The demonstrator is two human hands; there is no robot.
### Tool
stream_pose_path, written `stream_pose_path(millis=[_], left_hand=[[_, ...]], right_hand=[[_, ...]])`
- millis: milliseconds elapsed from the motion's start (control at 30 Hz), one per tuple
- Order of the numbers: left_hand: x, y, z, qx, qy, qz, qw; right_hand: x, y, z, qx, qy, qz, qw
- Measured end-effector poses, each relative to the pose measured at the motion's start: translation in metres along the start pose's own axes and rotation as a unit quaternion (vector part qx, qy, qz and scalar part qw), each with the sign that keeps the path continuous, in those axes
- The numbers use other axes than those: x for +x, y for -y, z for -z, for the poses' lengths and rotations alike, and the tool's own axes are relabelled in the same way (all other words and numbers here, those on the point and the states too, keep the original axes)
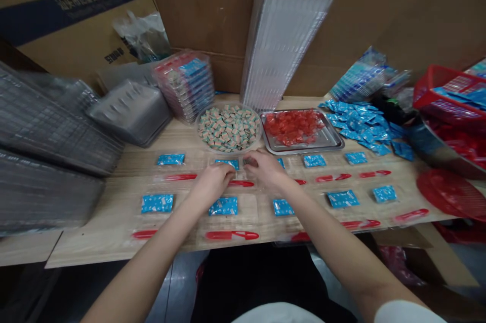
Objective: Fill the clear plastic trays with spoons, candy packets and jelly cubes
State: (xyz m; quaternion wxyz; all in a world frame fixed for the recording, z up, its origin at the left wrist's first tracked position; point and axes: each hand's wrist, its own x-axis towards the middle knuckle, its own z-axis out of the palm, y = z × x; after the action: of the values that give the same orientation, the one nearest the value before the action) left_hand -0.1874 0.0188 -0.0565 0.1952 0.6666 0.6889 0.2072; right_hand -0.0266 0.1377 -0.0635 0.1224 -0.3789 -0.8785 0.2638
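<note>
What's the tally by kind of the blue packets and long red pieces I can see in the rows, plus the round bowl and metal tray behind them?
Blue packets: 10
Long red pieces: 10, some partly hidden by the arms
Bowl: 1
Metal tray: 1
Total: 22

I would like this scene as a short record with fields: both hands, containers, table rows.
Left hand: beside a blue packet, far row; grip unclear
Right hand: in front of round bowl; grip unclear
Round bowl: many small pieces
Metal tray: red pieces
Table: two rows of blue packets and long red items
Behind: tall clear plastic stack
</note>
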Motion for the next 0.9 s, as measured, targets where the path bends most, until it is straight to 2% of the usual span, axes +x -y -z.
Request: stream_pose_path(millis=[100, 167, 200, 267, 367, 467, 567, 667, 900], left_hand=[[0.0, 0.004, 0.008, -0.026, -0.027, -0.015, 0.999], [0.007, 0.011, 0.018, -0.042, -0.088, -0.013, 0.995], [0.013, 0.016, 0.024, -0.041, -0.123, -0.008, 0.992], [0.029, 0.027, 0.034, -0.021, -0.162, 0.001, 0.987], [0.054, 0.045, 0.039, 0.009, -0.145, -0.004, 0.989], [0.066, 0.056, 0.034, 0.02, -0.134, -0.001, 0.991], [0.069, 0.058, 0.03, 0.02, -0.136, 0.004, 0.991], [0.082, 0.056, 0.032, 0.012, -0.145, 0.005, 0.989], [0.145, 0.051, 0.028, -0.055, -0.152, 0.006, 0.987]], right_hand=[[0.011, -0.013, 0.021, 0.054, -0.098, -0.026, 0.993], [0.027, -0.015, 0.035, 0.046, -0.141, -0.037, 0.988], [0.037, -0.013, 0.039, 0.024, -0.132, -0.029, 0.99], [0.058, -0.002, 0.041, -0.045, -0.072, 0.018, 0.996], [0.087, 0.019, 0.028, -0.168, 0.009, 0.098, 0.981], [0.105, 0.028, 0.009, -0.222, 0.031, 0.116, 0.968], [0.113, 0.019, -0.001, -0.209, 0.024, 0.114, 0.971], [0.118, 0.005, -0.001, -0.181, 0.015, 0.103, 0.978], [0.128, -0.01, 0.002, -0.099, -0.009, 0.062, 0.993]])
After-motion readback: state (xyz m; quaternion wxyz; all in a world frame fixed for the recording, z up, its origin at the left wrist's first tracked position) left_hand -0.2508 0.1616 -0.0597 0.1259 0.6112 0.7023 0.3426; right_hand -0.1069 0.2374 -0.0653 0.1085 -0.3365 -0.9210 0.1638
